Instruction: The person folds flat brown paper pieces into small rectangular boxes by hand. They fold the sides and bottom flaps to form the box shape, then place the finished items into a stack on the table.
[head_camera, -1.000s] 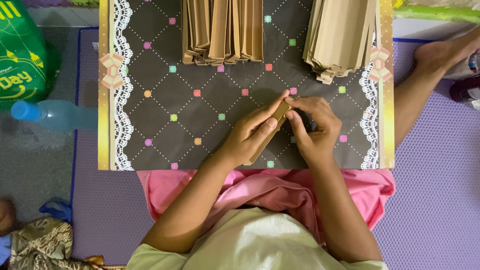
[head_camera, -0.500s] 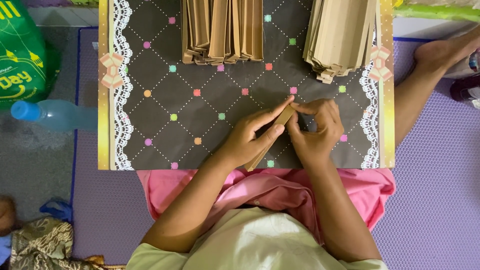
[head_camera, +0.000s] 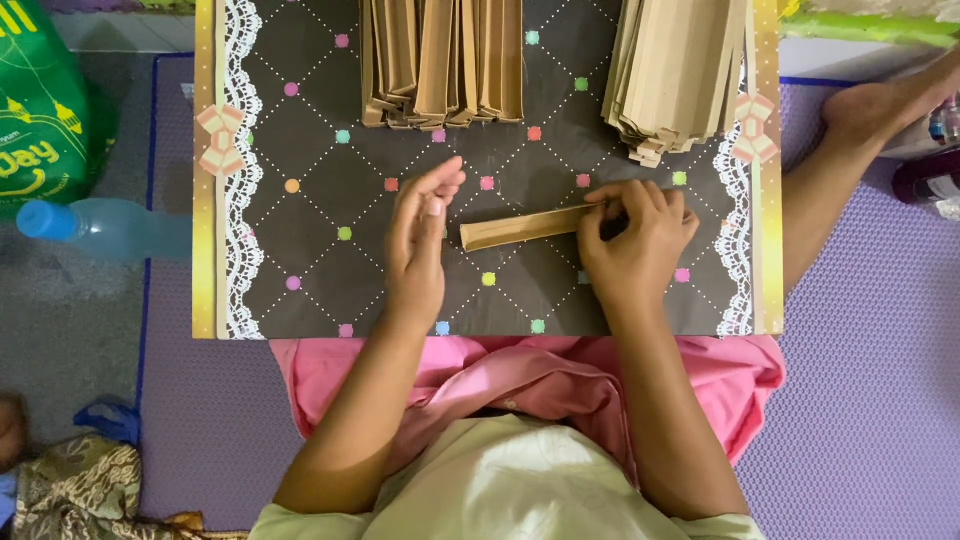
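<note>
Right hand (head_camera: 635, 240) with its grip pinched on one end of one long folded brown paper strip (head_camera: 520, 228) lying at frame centre on the table (head_camera: 320, 200), left hand (head_camera: 420, 235) open beside its other end, grip holding nothing, two stacks of paper strips at the top, folded stack (head_camera: 440, 60), flat stack (head_camera: 680, 75), dark dotted cloth with lace edges, one blue plastic bottle (head_camera: 95, 228) at left.

Two hands (head_camera: 420, 240), one folded paper strip (head_camera: 520, 228), two paper stacks (head_camera: 440, 60), one bottle (head_camera: 100, 228).

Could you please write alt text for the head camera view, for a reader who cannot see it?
Seen from above, a seated person's right hand holds one end of a folded brown paper strip on a dark dotted table, while the left hand hovers open beside it. Two stacks of similar strips lie at the far edge.
</note>
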